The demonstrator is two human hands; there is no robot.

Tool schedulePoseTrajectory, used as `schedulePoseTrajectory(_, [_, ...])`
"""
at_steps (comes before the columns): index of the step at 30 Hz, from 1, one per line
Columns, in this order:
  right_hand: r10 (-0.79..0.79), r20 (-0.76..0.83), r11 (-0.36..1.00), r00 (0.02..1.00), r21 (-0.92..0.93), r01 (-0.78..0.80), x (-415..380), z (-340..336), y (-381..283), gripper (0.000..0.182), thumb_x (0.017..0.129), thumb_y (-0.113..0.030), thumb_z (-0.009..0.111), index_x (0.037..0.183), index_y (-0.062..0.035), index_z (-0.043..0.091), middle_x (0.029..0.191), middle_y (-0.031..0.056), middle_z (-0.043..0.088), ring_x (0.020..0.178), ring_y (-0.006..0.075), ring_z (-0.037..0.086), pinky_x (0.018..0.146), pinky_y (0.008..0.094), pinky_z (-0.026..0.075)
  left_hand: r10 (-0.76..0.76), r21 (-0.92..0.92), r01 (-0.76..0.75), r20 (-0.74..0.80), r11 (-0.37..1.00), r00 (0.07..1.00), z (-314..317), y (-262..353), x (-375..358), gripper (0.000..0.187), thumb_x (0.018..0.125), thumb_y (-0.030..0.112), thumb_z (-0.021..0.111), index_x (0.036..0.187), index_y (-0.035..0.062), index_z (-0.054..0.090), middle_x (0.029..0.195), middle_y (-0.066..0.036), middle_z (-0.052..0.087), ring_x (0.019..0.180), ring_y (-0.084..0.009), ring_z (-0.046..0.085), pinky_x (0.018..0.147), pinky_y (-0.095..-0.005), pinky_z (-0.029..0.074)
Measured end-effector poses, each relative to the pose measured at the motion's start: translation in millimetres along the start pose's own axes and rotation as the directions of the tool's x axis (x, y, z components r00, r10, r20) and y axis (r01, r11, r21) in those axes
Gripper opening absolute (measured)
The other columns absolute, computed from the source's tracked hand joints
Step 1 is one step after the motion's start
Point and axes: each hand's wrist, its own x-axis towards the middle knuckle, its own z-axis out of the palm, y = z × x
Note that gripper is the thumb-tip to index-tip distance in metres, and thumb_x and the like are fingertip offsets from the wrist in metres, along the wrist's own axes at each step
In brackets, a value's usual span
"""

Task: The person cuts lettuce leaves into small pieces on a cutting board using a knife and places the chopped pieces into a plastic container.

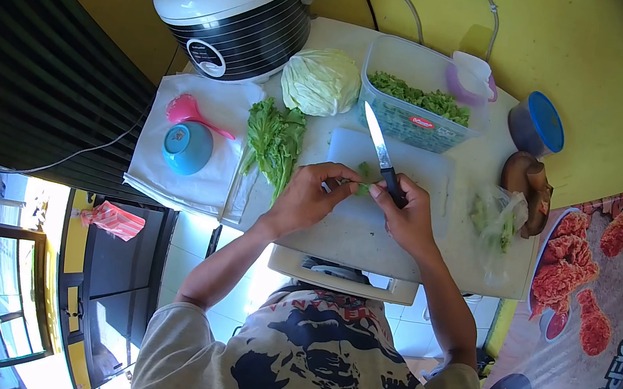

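My right hand [410, 217] is closed round the black handle of a knife [379, 138], its blade pointing up and away from me. My left hand [311, 196] pinches a small green leaf piece [363, 189] by its thin stem, and the right fingertips meet it from the other side. Both hands are over the near part of a white cutting board [427, 180]. Left of the board lies a bunch of leafy lettuce [275, 138]. Behind the board stands a clear plastic container [421, 136] with cut greens [417, 97] inside.
A cabbage [321, 82] sits beside the rice cooker [232, 19]. At left, a blue bowl [187, 148] and pink ladle [189, 111] rest on white sheeting. To the right are a plastic bag with greens [499, 218], a brown mortar with pestle [527, 183] and a blue-lidded tub [536, 123].
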Motion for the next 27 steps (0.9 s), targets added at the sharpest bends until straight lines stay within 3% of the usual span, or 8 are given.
schedulePoseTrajectory(2, [-0.076,-0.030,0.993,0.997,-0.089,0.073,1,4,1,0.019,0.098,-0.019,0.075,0.097,-0.0026,0.067,0.068,-0.0026,0.055,0.064,0.0052,0.046,0.058,0.0276,0.038,0.054,0.139,-0.048,-0.039,0.989,0.998,0,0,1,0.017,0.095,0.011,0.073,0.108,0.0008,0.076,0.088,-0.012,0.076,0.067,-0.0182,0.070,0.066,-0.0323,0.056])
schedulePoseTrajectory(8, [-0.170,-0.103,0.971,0.980,-0.185,0.149,3,11,1,0.017,0.096,-0.017,0.076,0.096,-0.0013,0.069,0.070,0.0027,0.060,0.064,0.0074,0.049,0.060,0.0283,0.042,0.013,0.237,0.016,-0.120,0.971,0.993,4,6,3,0.018,0.093,0.014,0.074,0.103,-0.0002,0.076,0.088,-0.015,0.077,0.070,-0.0265,0.074,0.067,-0.0364,0.058])
schedulePoseTrajectory(11, [-0.143,-0.125,0.972,0.982,-0.207,0.115,3,13,-1,0.017,0.095,-0.016,0.076,0.095,-0.0009,0.069,0.070,0.0044,0.062,0.063,0.0087,0.051,0.061,0.0291,0.044,0.013,0.219,0.018,-0.141,0.976,0.990,4,4,3,0.018,0.093,0.014,0.074,0.102,-0.0007,0.076,0.085,-0.017,0.077,0.070,-0.0264,0.075,0.067,-0.0362,0.058])
schedulePoseTrajectory(15, [-0.134,-0.132,0.961,0.982,-0.259,0.096,4,16,-5,0.018,0.094,-0.017,0.076,0.099,0.0002,0.070,0.075,0.0088,0.064,0.063,0.0140,0.055,0.062,0.0316,0.046,0.061,0.240,-0.015,-0.188,0.971,0.980,6,-7,3,0.019,0.092,0.017,0.077,0.103,0.0016,0.078,0.074,-0.012,0.073,0.059,-0.0172,0.066,0.060,-0.0324,0.053])
schedulePoseTrajectory(20, [-0.423,-0.182,0.844,0.888,-0.435,0.312,-9,16,-1,0.032,0.098,-0.009,0.068,0.129,-0.0001,0.063,0.088,0.0137,0.063,0.063,0.0230,0.059,0.062,0.0350,0.048,-0.010,0.285,0.074,-0.219,0.956,0.976,4,-5,-3,0.025,0.092,0.016,0.078,0.113,0.0034,0.075,0.075,-0.011,0.072,0.058,-0.0191,0.067,0.059,-0.0337,0.054])
schedulePoseTrajectory(23, [-0.455,-0.107,0.798,0.884,-0.490,0.351,-35,7,-4,0.048,0.100,-0.004,0.062,0.147,-0.0026,0.053,0.089,0.0139,0.063,0.063,0.0240,0.060,0.059,0.0354,0.050,0.103,0.381,-0.007,-0.232,0.925,0.967,2,-2,-12,0.029,0.089,0.015,0.080,0.116,0.0061,0.074,0.087,-0.010,0.073,0.068,-0.0235,0.070,0.062,-0.0368,0.056])
schedulePoseTrajectory(26, [-0.402,0.016,0.755,0.916,-0.560,0.341,-60,-3,-5,0.057,0.099,-0.001,0.060,0.155,-0.0059,0.046,0.088,0.0138,0.063,0.063,0.0249,0.063,0.057,0.0363,0.052,0.488,0.612,-0.301,-0.162,0.732,0.858,1,-14,-12,0.029,0.086,0.016,0.082,0.113,0.0088,0.075,0.100,-0.009,0.072,0.084,-0.0276,0.072,0.072,-0.0403,0.057])
schedulePoseTrajectory(27, [-0.375,0.057,0.736,0.925,-0.588,0.334,-66,-6,-5,0.059,0.099,-0.001,0.060,0.156,-0.0070,0.045,0.088,0.0139,0.064,0.063,0.0254,0.064,0.056,0.0368,0.052,0.481,0.627,-0.298,-0.140,0.719,0.865,2,-15,-13,0.030,0.086,0.017,0.083,0.114,0.0095,0.075,0.101,-0.009,0.072,0.087,-0.0281,0.071,0.076,-0.0408,0.056])
